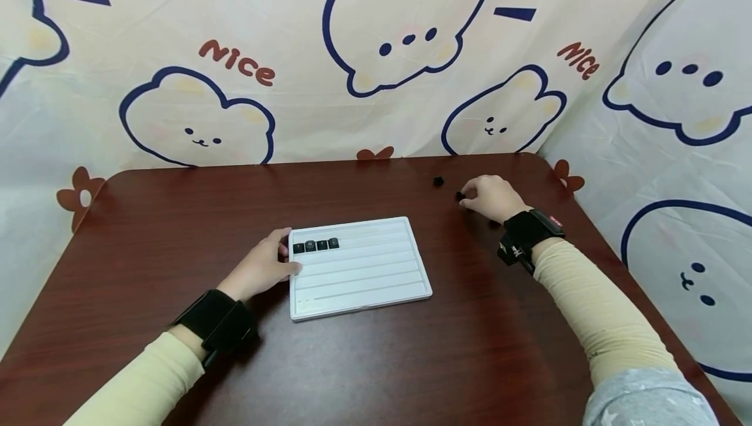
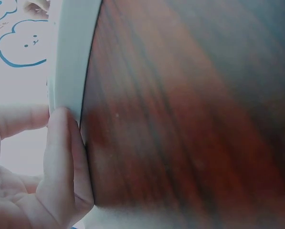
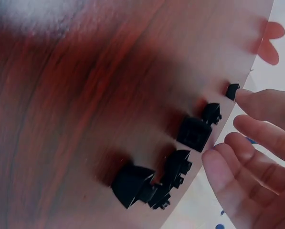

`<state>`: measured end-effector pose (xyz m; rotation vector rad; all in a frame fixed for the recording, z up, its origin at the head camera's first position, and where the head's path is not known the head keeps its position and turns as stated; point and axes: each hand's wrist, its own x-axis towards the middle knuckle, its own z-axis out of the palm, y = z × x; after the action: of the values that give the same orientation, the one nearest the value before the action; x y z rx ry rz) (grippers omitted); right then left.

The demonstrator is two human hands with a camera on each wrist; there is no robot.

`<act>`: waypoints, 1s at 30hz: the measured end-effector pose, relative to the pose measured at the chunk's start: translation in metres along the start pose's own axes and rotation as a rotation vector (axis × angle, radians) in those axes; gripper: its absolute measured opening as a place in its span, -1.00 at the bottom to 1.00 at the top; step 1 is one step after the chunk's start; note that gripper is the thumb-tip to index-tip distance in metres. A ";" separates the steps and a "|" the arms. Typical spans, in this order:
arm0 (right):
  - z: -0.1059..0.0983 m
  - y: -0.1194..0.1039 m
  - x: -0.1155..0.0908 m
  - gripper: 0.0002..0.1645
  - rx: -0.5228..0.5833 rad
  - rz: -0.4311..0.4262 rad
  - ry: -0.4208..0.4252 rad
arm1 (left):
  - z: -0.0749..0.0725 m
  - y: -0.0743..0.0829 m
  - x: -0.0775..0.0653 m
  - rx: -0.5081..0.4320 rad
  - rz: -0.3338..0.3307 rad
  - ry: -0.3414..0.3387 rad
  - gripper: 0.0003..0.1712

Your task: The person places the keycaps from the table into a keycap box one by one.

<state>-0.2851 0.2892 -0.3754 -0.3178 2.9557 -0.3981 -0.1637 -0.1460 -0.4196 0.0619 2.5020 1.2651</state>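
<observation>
A white tray [image 1: 364, 273] with raised ridges lies on the table. Several black keycaps [image 1: 316, 245] stand in a row at its upper left. My left hand [image 1: 261, 269] grips the tray's left edge, thumb on top; the left wrist view shows fingers [image 2: 58, 157] against its side. Over at the far right, my right hand [image 1: 493, 199] reaches over more black keycaps. One keycap [image 1: 460, 196] shows right at its fingertips. The right wrist view shows the thumb and fingers spread apart, with a keycap [image 3: 195, 133] in front of the gap and another keycap [image 3: 131, 183] closer to the camera.
A single keycap [image 1: 438, 181] sits near the back edge of the brown table [image 1: 194, 217]. Behind the table and along its right side hangs a pale cloth [image 1: 317, 119] with cartoon prints. Dark bands are worn on both wrists.
</observation>
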 end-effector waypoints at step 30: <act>0.006 0.022 -0.002 -0.79 0.098 0.030 0.001 | 0.000 0.001 0.000 0.007 0.001 0.001 -0.11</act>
<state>-0.2862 0.3093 -0.3871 -0.2614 2.9260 -0.5371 -0.1635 -0.1459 -0.4187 0.0649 2.5074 1.2570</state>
